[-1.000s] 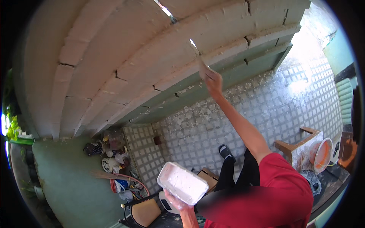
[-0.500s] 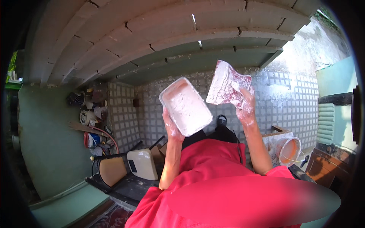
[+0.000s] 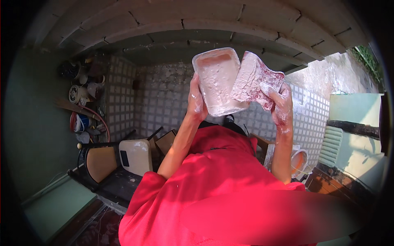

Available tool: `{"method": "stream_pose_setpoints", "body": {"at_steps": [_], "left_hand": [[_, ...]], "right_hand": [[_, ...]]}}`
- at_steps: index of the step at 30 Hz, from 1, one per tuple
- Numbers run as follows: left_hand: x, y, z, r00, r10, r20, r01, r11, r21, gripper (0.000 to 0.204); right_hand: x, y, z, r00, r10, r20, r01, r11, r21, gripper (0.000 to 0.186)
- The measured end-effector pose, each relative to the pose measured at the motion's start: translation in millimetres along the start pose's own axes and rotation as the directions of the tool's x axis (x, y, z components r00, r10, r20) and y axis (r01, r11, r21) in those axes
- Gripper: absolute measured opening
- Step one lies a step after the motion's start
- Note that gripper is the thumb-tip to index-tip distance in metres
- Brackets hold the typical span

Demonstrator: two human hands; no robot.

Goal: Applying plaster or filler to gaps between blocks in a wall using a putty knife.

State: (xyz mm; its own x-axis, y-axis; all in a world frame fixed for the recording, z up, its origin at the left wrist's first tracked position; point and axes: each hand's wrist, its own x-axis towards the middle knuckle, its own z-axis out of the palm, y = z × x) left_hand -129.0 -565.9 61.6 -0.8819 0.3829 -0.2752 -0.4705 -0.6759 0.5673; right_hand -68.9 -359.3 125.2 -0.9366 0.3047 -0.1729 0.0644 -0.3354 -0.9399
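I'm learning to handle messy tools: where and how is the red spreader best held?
I'd likely take the spreader by its narrower right end, coming from the right: its wide left end bears thicker paste and lies beside the tub.

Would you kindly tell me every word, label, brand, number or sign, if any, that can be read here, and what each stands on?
No text can be read.
Pale rectangular plastic tub in the left hand: no lettering visible.
Dark red, paste-covered spreader in the right hand: no lettering visible.
Blue-and-white round bucket at the left: any marking is too small and blurred to read.
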Motion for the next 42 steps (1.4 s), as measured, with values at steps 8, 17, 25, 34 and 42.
{"method": "stream_pose_setpoints", "body": {"at_steps": [8,17,25,34,42], "left_hand": [[3.5,82.4,-59.3,0.997,-0.057,0.053,0.056,0.998,0.016,0.055],[16.4,118.6,-92.5,0.995,-0.059,0.082,0.05,0.993,0.102,0.039],[27.4,123.1,-102.2,0.988,-0.127,0.085,0.119,0.989,0.091,0.033],[39.6,120.0,-93.6,0.984,-0.145,0.102,0.128,0.979,0.157,0.038],[48.3,106.2,-77.0,0.978,-0.175,0.111,0.153,0.971,0.186,0.045]], "right_hand": [[18.7,11.2,128.5,0.987,-0.028,0.161,0.125,0.764,-0.633,0.023],[40.6,36.9,186.9,0.966,-0.087,0.243,0.243,0.626,-0.741,0.021],[48.1,48.2,183.0,0.987,-0.004,0.159,0.113,0.718,-0.687,0.02],[58.4,45.1,173.4,0.976,-0.062,0.21,0.195,0.682,-0.705,0.025],[66.3,40.3,153.5,0.967,-0.12,0.225,0.25,0.625,-0.74,0.029]]}}
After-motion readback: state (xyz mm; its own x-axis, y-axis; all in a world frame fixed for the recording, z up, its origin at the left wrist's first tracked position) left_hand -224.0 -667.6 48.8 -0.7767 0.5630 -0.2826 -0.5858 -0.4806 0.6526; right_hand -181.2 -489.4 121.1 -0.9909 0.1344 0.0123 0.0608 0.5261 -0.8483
